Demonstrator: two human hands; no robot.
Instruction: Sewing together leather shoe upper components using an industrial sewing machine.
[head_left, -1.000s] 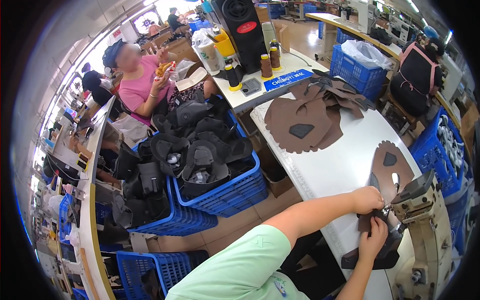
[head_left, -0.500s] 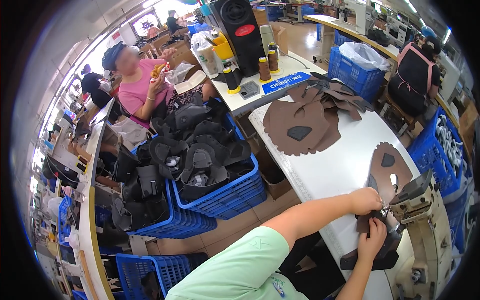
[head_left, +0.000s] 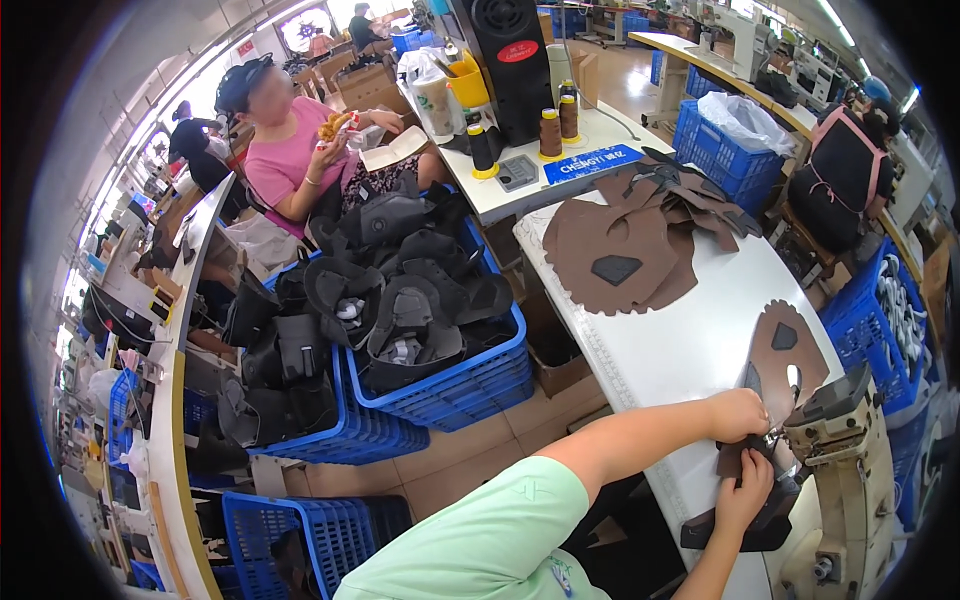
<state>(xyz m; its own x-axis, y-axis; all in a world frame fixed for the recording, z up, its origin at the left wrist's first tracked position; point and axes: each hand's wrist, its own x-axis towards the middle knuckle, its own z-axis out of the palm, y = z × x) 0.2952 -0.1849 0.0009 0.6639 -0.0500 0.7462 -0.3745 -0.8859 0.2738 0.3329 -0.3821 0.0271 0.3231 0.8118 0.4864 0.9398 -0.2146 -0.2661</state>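
Note:
A brown, scallop-edged flat piece (head_left: 806,349) with a dark patch lies beneath the head of a sewing machine (head_left: 835,445). My left hand (head_left: 738,414) is closed on the material beside the machine's needle area; its fingertips are partly hidden. Just nearer to me, my right hand (head_left: 747,488) has bent fingers gripping the dark brown edge of the work. Black parts (head_left: 768,532) of it hang around that hand toward the table's near edge. Whether all these parts are joined I cannot tell.
Brown cut pieces (head_left: 610,255) are piled farther back on the white table (head_left: 640,345). Left of it, blue crates (head_left: 460,385) hold black shoe-like parts. Thread spools (head_left: 550,135) and a black speaker (head_left: 505,70) stand beyond. A co-worker in pink (head_left: 285,155) sits holding food.
My view has shifted slightly, moving the scene in the picture. Both hands stay at the machine with small shifts. The co-worker's raised hand has come down toward the open box.

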